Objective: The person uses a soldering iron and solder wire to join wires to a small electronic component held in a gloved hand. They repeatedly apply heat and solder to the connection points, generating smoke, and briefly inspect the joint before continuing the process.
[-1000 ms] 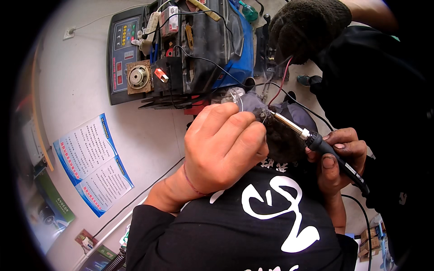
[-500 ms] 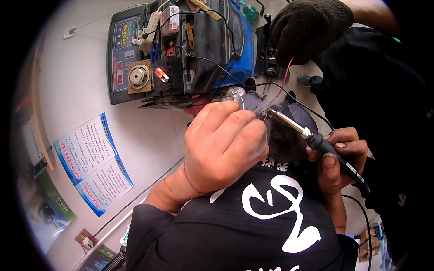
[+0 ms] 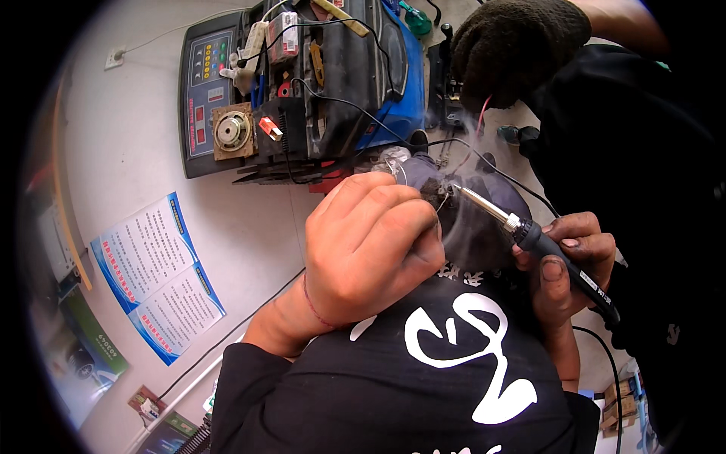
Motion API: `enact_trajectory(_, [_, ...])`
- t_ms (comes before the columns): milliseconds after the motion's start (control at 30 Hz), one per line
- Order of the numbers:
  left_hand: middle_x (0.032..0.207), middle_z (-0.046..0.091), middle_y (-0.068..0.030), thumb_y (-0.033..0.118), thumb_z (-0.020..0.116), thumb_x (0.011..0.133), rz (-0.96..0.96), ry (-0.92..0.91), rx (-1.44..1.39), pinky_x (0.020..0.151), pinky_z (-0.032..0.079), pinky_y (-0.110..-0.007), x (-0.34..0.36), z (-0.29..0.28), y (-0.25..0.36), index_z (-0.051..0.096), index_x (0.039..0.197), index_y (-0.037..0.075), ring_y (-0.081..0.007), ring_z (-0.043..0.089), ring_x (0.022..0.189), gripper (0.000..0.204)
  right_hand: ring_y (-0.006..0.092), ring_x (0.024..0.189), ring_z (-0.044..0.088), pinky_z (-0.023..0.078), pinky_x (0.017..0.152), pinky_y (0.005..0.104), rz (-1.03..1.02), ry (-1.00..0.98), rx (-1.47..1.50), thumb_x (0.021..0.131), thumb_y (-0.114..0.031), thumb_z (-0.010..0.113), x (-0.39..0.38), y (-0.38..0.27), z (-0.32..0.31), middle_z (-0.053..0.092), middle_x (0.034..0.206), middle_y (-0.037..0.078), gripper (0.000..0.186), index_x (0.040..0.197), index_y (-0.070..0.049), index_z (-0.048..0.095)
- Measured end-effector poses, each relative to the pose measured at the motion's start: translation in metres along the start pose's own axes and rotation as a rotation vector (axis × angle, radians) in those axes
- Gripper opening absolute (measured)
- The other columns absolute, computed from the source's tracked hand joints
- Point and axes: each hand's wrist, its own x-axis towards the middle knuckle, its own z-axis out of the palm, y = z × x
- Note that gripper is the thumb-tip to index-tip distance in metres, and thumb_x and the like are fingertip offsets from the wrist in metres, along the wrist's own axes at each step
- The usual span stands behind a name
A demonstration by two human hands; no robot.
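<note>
Fingers of our right hand (image 3: 587,253) are clamped on the dark handle of a soldering iron (image 3: 537,240), which slants up and to the left across the middle of the head view, its bare metal tip foremost. That tip ends just beside a small dark part (image 3: 432,186), too blurred for us to make out its shape; we cannot tell whether the 2 touch. Our left hand (image 3: 374,257) is curled near the tip, knuckles up and fingers bent together; its fingertips are hidden, so we cannot tell whether they pinch the thin silvery strand (image 3: 444,201) that shows just past them. Pale smoke (image 3: 476,147) spreads about the tip. Farther up, at the right, we see 1 gloved hand (image 3: 514,49) of a co-worker, with a red wire (image 3: 482,115) running down from it and fading into the smoke. At the upper left stands a blue and black machine (image 3: 408,83); on its top are a round speaker (image 3: 233,132) in a square frame, an orange and white box (image 3: 270,127) and a yellow tool (image 3: 318,62). Our black shirt (image 3: 363,393), printed in white, fills the lower middle.
</note>
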Motion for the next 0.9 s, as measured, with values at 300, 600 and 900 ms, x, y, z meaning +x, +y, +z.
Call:
enact_trajectory(300, [0.08,0.065,-0.0111,-0.006,0.076,0.062,-0.012,-0.035,-0.014,0.069,0.054,-0.037,0.0012,-0.0004,-0.0001,0.062,0.089,0.001,-0.0302,0.065,0.074,0.032,0.0186,0.074,0.07,0.063,0.061,0.029,0.0,-0.005,0.001,0.087,-0.013,0.077,0.0007,0.0004,-0.0016,0.058,0.099,0.015,0.036,0.102,-0.005,0.045])
enact_trajectory(600, [0.08,0.064,-0.0099,-0.007,0.073,0.061,-0.018,-0.035,-0.023,0.068,0.054,-0.036,0.0047,0.0008,0.0034,0.061,0.087,0.001,-0.0291,0.064,0.073,0.03,0.0189,0.074,0.07,0.063,0.06,0.0289,-0.007,-0.003,0.025,0.087,-0.012,0.078,-0.0009,0.003,-0.0043,0.058,0.099,0.016,0.036,0.103,-0.004,0.046])
enact_trajectory(900, [0.082,0.066,-0.0101,-0.009,0.074,0.061,-0.021,-0.043,-0.012,0.07,0.055,-0.037,0.0034,0.0034,0.0019,0.062,0.088,0.001,-0.0298,0.066,0.076,0.031,0.0187,0.073,0.07,0.063,0.06,0.0285,-0.013,0.004,0.021,0.087,-0.013,0.078,-0.0017,0.0039,-0.0044,0.057,0.099,0.015,0.036,0.103,-0.004,0.046])
